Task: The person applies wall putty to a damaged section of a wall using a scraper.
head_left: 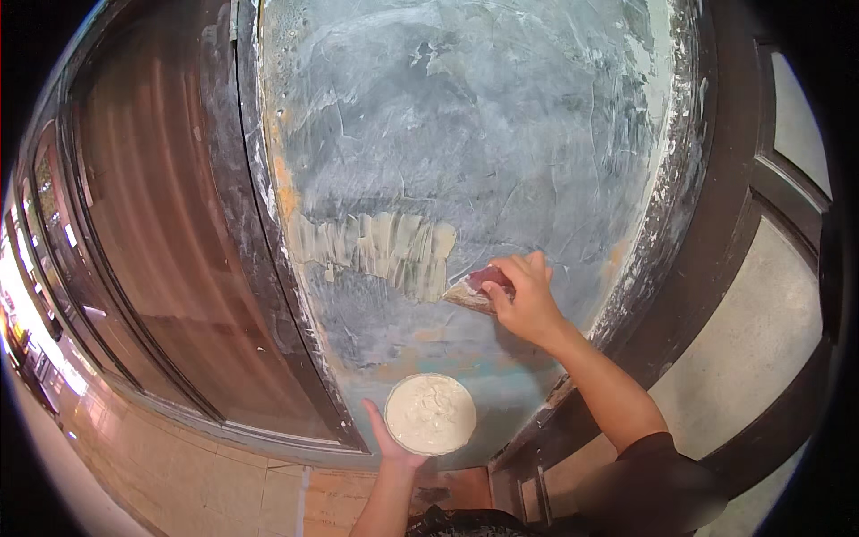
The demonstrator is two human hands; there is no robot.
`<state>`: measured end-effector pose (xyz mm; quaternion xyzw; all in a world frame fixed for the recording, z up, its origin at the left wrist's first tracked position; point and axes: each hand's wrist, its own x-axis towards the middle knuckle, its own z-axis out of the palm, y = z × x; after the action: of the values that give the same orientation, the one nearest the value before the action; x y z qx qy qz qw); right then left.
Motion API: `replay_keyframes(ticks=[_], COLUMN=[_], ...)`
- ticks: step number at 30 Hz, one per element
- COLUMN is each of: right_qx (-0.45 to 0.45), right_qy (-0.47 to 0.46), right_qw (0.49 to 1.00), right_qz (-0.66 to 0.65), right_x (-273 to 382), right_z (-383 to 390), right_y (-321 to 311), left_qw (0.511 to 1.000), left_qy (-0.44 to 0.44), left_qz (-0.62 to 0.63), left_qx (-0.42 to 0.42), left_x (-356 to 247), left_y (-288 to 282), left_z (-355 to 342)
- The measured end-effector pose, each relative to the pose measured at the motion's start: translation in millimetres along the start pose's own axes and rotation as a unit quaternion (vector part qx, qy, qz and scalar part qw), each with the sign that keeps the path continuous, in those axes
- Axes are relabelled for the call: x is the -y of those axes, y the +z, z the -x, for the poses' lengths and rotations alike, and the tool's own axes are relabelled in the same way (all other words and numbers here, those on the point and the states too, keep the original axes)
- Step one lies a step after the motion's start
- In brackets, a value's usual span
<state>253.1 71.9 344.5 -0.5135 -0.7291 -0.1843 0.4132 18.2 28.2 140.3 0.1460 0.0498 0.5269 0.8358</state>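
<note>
My right hand (523, 300) grips a putty knife (474, 291) with a dark red handle, its smeared blade angled against the mottled grey-blue wall (456, 116). Just left of the blade lies a patch of streaky cream filler (376, 246). Low in the middle, my left hand (394, 440) holds a round bowl (430, 412) filled with thick cream-white paste, in front of the wall; the fingers beneath it are largely hidden.
A brown paneled door (152, 224) stands at left, beside bright glazed panels at the far edge. A dark frame with pale panels (738, 322) borders the right. Below are floor tiles (206, 470) and an orange-brown board or sheet (335, 501).
</note>
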Motion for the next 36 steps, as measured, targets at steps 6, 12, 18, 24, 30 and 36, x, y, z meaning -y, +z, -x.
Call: replay_keyframes(ticks=[6,12,18,24,30,36], right_qx=[-0.026,-0.015,-0.040,-0.019,-0.051,-0.050], right_qy=[-0.007,0.000,-0.009,-0.004,0.001,-0.013], right_qw=[1.000,1.000,0.999,1.000,0.999,0.998], right_qz=[0.001,-0.006,0.009,0.010,0.017,0.027], right_x=[0.8,6.5,2.0,7.7,5.1,3.3], right_z=[-5.8,3.1,-4.5,2.4,-5.7,6.7], right_y=[3.8,6.6,5.4,8.6,8.1,12.6], left_qw=[1.000,1.000,1.000,1.000,1.000,1.000], left_qy=[-0.005,0.011,0.005,-0.002,0.001,0.009], left_qz=[-0.001,-0.009,0.006,0.013,0.015,-0.006], left_qx=[0.021,0.006,0.010,-0.006,-0.006,-0.020], left_x=[-1.6,-3.5,-1.1,-3.6,-1.5,-2.9], left_y=[-0.3,1.0,-3.0,-2.8,-5.7,-6.1], left_z=[0.6,3.9,2.0,4.1,4.3,5.9])
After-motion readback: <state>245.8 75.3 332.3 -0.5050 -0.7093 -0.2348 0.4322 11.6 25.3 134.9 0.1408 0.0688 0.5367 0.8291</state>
